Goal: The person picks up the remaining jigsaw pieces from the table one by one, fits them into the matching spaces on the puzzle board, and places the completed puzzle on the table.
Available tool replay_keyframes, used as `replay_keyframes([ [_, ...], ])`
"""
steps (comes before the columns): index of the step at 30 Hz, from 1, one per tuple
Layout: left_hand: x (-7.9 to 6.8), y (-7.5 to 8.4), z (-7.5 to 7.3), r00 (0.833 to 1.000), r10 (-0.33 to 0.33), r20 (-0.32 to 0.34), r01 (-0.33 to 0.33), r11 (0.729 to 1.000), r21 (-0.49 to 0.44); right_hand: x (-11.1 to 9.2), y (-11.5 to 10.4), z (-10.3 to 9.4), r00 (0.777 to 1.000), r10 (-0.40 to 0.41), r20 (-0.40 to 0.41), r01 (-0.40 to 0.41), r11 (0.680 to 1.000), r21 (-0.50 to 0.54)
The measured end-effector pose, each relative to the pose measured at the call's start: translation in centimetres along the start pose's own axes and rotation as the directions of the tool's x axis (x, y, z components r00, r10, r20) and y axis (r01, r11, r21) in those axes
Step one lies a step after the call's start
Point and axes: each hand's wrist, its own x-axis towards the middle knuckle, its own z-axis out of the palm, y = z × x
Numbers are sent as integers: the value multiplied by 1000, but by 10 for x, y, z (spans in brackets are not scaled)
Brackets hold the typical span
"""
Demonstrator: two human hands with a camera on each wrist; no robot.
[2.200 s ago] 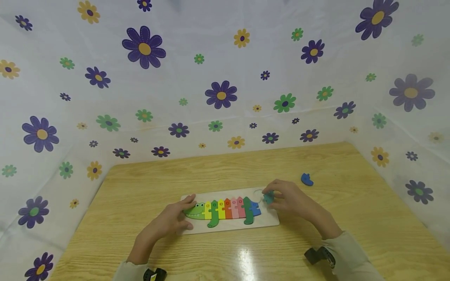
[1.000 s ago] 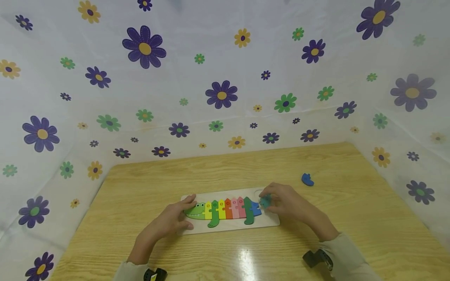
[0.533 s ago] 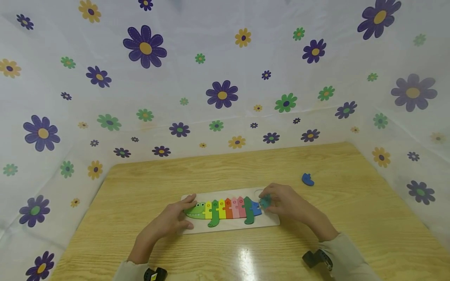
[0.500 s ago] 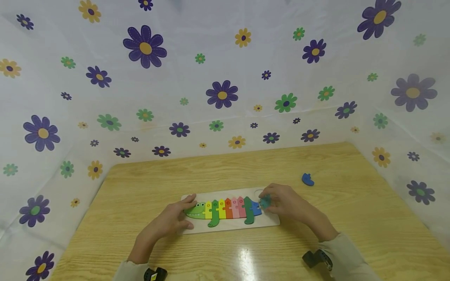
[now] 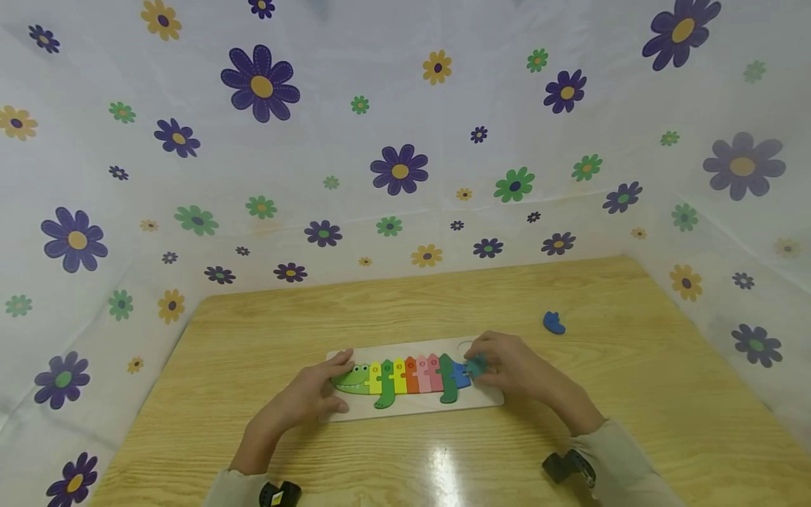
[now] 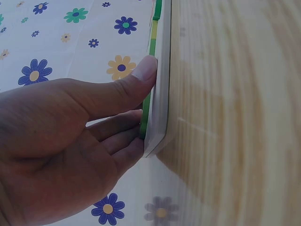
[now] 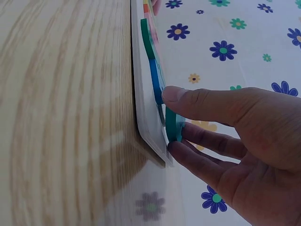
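A white wooden puzzle board (image 5: pixel 415 408) lies on the table, filled with a row of bright pieces forming a crocodile. At its left end my left hand (image 5: pixel 307 398) rests with fingers and thumb spread, touching the board beside the green head piece (image 5: pixel 351 384). The left wrist view shows the thumb against the board's face. Over the right end, my right hand (image 5: pixel 518 362) pinches a teal puzzle piece (image 5: pixel 476 365) right beside the blue piece (image 5: pixel 460 374). In the right wrist view the teal piece (image 7: pixel 172 124) stands slightly raised and tilted from the board, its far side hidden by fingers.
A loose blue puzzle piece (image 5: pixel 554 323) lies on the wooden table (image 5: pixel 266 324) behind and to the right of the board. White cloth (image 5: pixel 342 141) with printed flowers encloses the back and both sides. A dark strap with a small device (image 5: pixel 568 467) circles the right wrist.
Over two seconds my right hand has moved a little left with the teal piece, bringing it up against the blue one. The left hand and the loose blue piece stay where they were.
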Motion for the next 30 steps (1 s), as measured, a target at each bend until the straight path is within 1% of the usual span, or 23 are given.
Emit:
replay_keyframes([
  [10, 0, -1, -2, 1000, -15, -5, 15, 1000, 13, 4, -5, 1, 1000, -20, -12, 19, 1000, -22],
  [17, 1, 0, 0, 1000, -17, 4, 17, 1000, -2, 3, -2, 4, 1000, 18, -3, -18, 1000, -21],
  [21, 1, 0, 0, 1000, -18, 2, 18, 1000, 4, 4, 0, 5, 1000, 20, -4, -20, 999, -28],
  [30, 0, 0, 0, 1000, -16, -3, 16, 1000, 10, 6, -2, 6, 999, 49, 8, -48, 998, -40],
])
